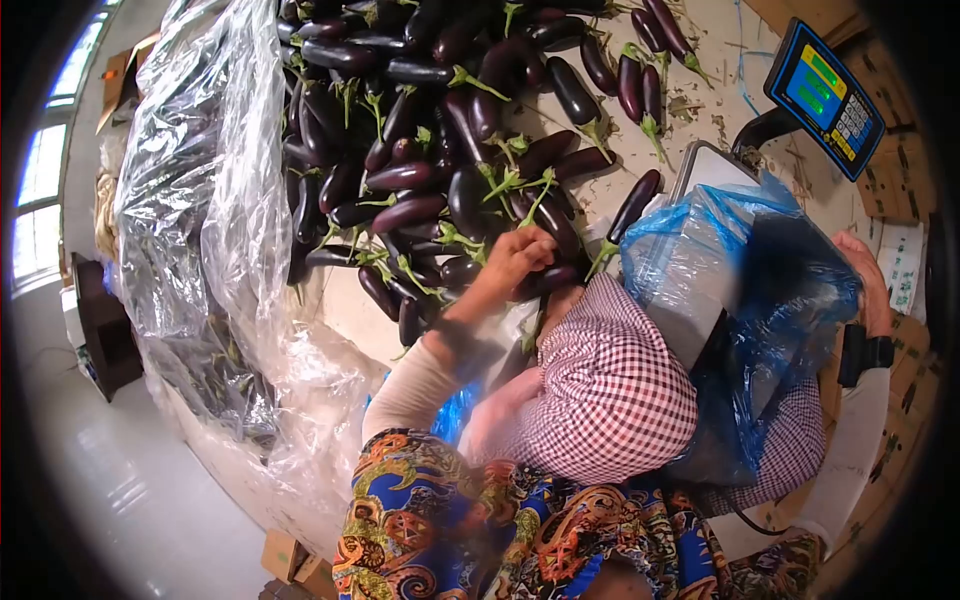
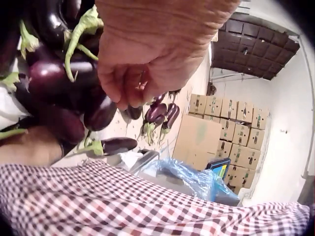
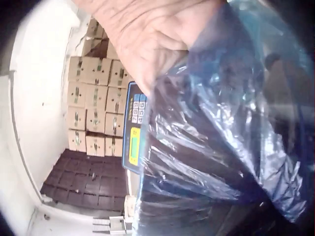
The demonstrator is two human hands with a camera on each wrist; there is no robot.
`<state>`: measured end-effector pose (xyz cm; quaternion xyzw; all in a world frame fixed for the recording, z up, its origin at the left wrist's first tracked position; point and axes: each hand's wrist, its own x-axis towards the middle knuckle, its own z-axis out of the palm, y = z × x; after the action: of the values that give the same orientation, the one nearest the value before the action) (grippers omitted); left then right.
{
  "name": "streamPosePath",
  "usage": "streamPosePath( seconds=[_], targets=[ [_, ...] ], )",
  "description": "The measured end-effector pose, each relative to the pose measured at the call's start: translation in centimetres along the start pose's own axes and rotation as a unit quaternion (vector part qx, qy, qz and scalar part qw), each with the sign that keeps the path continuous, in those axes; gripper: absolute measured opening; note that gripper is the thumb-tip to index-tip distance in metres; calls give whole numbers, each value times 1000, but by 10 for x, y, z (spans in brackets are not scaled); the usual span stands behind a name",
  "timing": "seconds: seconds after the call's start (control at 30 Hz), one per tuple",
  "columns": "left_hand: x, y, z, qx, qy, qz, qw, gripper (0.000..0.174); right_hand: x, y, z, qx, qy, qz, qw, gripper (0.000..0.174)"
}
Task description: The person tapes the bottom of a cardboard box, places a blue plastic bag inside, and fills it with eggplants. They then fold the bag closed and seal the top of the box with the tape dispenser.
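Observation:
My left hand (image 1: 518, 262) is over the near edge of a heap of eggplants (image 1: 405, 180), next to a green stem. Its fingers are curled toward the thumb in the left wrist view, and no eggplant shows in its grasp. At the right, my right hand (image 1: 862, 262) grips the edge of a thin blue plastic bag (image 1: 790, 320). The bag's film hides those fingers in the right wrist view. Part of the bag lies over the scale platform (image 1: 715, 170), its dark inside facing up. One eggplant (image 1: 633, 205) lies apart between the heap and the bag.
The scale's display (image 1: 825, 95) stands at the back right. Clear plastic sheeting (image 1: 240, 150) covers the heap's left side. My checkered trouser leg (image 1: 620, 390) is bent in front. Stacked cardboard boxes (image 2: 241, 130) stand by the wall. Stem scraps litter the floor around the loose eggplants.

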<state>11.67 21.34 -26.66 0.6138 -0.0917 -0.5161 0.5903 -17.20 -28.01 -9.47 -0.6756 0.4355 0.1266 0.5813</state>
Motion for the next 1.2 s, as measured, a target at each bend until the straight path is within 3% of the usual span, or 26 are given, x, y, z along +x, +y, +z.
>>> streamPosePath(
  seconds=[0.03,0.1,0.13,0.2,0.23,0.27,0.3,0.37,0.4,0.43,0.47,0.5,0.53,0.67,0.7,0.77,0.8,0.83,0.87,0.9,0.93,1.0,1.03,1.07,1.17,1.2],
  targets=[
    [-6,-1,-9,13,32,10,999,19,-7,2,6,44,12,15,999,21],
    [-6,2,-24,5,64,22,998,20,-27,30,13,189,143,-35,971,23],
    [0,4,-31,22,143,64,987,22,-37,47,13,235,186,-55,953,25],
    [25,3,-49,92,252,153,951,27,-51,91,-18,-3,145,-99,984,36],
    [44,2,-60,146,282,200,927,30,-54,91,-18,-4,148,-98,984,36],
    [60,6,-67,270,333,234,872,32,-57,87,-12,11,156,-78,985,36],
    [73,16,-71,338,339,229,848,43,-59,80,-3,27,162,-59,985,36],
    [100,22,-79,495,397,163,756,53,-62,65,16,59,174,-19,983,36],
    [106,25,-82,529,359,89,764,64,-62,60,22,75,179,-1,981,36],
    [110,28,-79,530,357,92,764,64,-65,64,22,85,183,8,979,36],
    [114,30,-74,579,363,65,727,69,-69,69,22,96,188,17,977,36],
    [118,31,-72,626,368,37,686,75,-83,85,21,-48,274,-49,959,37],
    [125,23,-75,649,370,33,664,84,-92,99,19,-190,351,-114,910,39],
    [128,29,-67,614,376,2,694,82,-129,28,98,-153,432,-117,881,37],
    [125,41,-62,615,375,5,693,82,-135,20,110,-149,454,-156,864,34],
    [117,59,-60,416,363,-89,829,88,-147,12,125,-143,479,-190,845,31],
    [131,26,-86,309,360,-25,880,89,-152,10,130,-186,450,-205,849,26],
    [138,-1,-103,115,325,33,938,77,-157,7,137,-229,418,-219,851,22],
    [125,-2,-103,-67,263,46,961,59,-159,-3,150,-228,418,-217,852,22],
    [103,-1,-98,-246,194,56,948,42,-159,-18,164,-224,390,-207,869,18],
    [82,2,-92,-244,196,54,948,42,-156,-28,173,-220,360,-197,885,14],
    [40,13,-77,-336,85,15,938,44,-148,-29,177,-230,311,-201,900,13],
    [21,14,-71,-335,86,11,938,44,-145,-30,179,-242,261,-204,912,13],
    [6,14,-64,-351,49,40,934,46,-139,-37,185,-284,233,-255,895,12],
    [-32,31,-44,-367,-15,76,927,52,-137,-52,202,-241,161,-216,932,10],
    [-41,41,-38,-367,-43,92,925,54,-136,-52,202,-246,143,-246,927,10]
  ],
)
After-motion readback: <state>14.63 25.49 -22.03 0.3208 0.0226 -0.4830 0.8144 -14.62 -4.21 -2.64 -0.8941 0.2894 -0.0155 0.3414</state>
